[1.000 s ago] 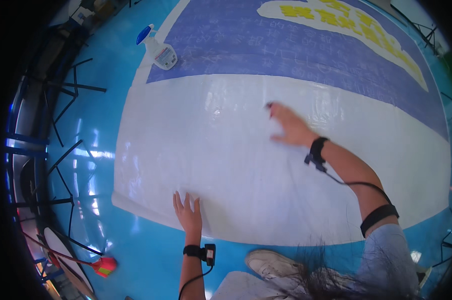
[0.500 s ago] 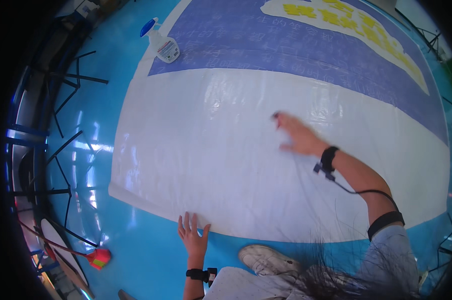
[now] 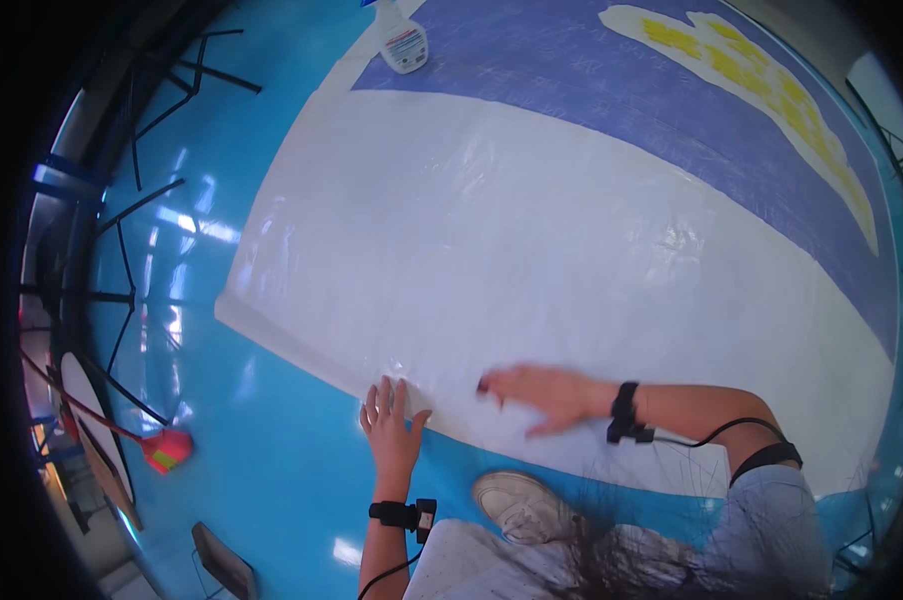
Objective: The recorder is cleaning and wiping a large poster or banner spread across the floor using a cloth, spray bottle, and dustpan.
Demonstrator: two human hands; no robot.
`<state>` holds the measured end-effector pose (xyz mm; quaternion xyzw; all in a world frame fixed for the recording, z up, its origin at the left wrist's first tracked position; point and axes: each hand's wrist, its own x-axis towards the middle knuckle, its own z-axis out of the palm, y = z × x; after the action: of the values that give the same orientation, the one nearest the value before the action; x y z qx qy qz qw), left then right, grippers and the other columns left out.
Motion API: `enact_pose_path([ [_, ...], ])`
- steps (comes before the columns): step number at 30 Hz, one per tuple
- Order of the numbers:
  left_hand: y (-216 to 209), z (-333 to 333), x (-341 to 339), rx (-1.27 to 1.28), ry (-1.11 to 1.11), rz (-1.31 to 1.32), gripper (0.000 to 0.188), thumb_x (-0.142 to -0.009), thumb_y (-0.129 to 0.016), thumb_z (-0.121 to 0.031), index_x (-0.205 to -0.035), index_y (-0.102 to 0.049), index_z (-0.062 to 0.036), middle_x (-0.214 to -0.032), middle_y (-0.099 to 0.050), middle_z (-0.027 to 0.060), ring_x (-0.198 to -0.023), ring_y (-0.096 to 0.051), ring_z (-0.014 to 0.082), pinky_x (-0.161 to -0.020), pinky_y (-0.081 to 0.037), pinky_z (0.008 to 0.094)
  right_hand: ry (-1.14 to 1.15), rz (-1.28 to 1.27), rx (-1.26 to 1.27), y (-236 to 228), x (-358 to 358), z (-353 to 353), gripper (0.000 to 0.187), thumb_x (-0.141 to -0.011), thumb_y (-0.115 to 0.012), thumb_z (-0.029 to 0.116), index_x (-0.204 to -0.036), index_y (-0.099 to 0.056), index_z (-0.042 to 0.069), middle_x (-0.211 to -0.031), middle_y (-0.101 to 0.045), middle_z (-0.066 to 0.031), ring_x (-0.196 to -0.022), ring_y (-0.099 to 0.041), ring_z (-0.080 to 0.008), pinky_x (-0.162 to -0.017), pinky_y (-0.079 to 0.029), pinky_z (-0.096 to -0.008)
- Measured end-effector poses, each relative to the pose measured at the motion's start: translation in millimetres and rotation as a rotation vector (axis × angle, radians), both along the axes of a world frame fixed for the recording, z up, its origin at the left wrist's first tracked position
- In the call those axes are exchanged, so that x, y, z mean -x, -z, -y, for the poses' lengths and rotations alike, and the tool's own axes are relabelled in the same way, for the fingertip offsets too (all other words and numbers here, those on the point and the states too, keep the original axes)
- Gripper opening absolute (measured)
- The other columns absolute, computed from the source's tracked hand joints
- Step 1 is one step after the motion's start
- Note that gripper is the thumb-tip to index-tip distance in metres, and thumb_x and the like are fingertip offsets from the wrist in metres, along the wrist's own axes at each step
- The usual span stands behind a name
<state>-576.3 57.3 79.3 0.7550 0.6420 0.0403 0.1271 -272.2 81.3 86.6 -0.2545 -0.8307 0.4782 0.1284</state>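
Observation:
A large glossy banner sheet (image 3: 371, 210) lies on the floor, mostly white, with a blue-purple band across its far part. At its near edge my left hand (image 3: 395, 435) rests with fingers spread, the fingertips on the white margin. My right hand (image 3: 551, 393), a little blurred, is over the white area to the right of the left hand. A small dark-and-red thing (image 3: 484, 384) shows at its fingertips, too small to name; the thumb is held apart below. Toward the far left of the sheet a white spray bottle (image 3: 403, 42) stands on the blue band.
Blue shiny floor (image 3: 261, 430) borders the sheet. Black metal table legs (image 3: 129, 298) stand along the left, near a red dustpan-like item (image 3: 167, 450) on a long handle. My white shoe (image 3: 523, 508) is close to the sheet's near edge. Yellow lettering (image 3: 771, 85) covers the far right.
My right hand has swept back toward me and left, from mid-sheet to near the near edge. The left hand stays at the edge. The view has shifted, so the bottle sits higher.

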Motion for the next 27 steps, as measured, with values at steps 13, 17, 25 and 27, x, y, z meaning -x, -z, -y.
enact_pose_path([
  [13, -10.3, -17.1, 16.6, -0.038, 0.136, 0.011, 0.049, -0.076, -0.071, -0.031, -0.117, -0.059, -0.0075, -0.124, -0.055, 0.0150, -0.117, -0.049, 0.0327, -0.101, -0.033, 0.0477, 0.308, -0.032, -0.231, 17.4, 71.2, -13.1, 0.069, -0.073, -0.072, 0.030, -0.127, -0.039, 0.002, -0.143, -0.031, -0.0186, -0.135, -0.027, -0.0318, -0.112, -0.021, -0.0417],
  [17, -55.1, -31.7, 73.4, -0.066, 0.365, -0.110, 0.032, -0.076, -0.071, -0.023, -0.101, -0.064, -0.0034, -0.110, -0.061, 0.0149, -0.109, -0.054, 0.0316, -0.095, -0.040, 0.0458, 0.022, -0.044, 0.014, -3.4, 54.6, -13.6, 0.054, -0.069, -0.074, 0.021, -0.112, -0.045, 0.004, -0.140, -0.036, -0.0160, -0.130, -0.034, -0.0324, -0.109, -0.027, -0.0392],
  [25, -142.5, -37.2, 156.0, 0.041, 0.440, -0.455, 0.028, -0.078, -0.067, -0.017, -0.101, -0.063, -0.0025, -0.114, -0.058, 0.0145, -0.118, -0.047, 0.0316, -0.100, -0.036, 0.0462, 0.900, 0.532, -0.825, 42.2, -59.2, -154.9, 0.068, -0.075, -0.070, 0.024, -0.129, -0.038, -0.003, -0.138, -0.037, -0.0208, -0.128, -0.035, -0.0352, -0.108, -0.028, -0.0393],
  [27, -161.1, -42.8, 154.2, 0.028, 0.467, -0.498, 0.028, -0.078, -0.067, -0.017, -0.102, -0.062, -0.0026, -0.114, -0.058, 0.0143, -0.119, -0.047, 0.0312, -0.100, -0.036, 0.0462, 1.014, 0.229, -0.380, 35.9, 10.0, -157.3, 0.075, -0.074, -0.072, 0.029, -0.131, -0.036, -0.003, -0.140, -0.035, -0.0212, -0.129, -0.033, -0.0358, -0.109, -0.026, -0.0401],
])
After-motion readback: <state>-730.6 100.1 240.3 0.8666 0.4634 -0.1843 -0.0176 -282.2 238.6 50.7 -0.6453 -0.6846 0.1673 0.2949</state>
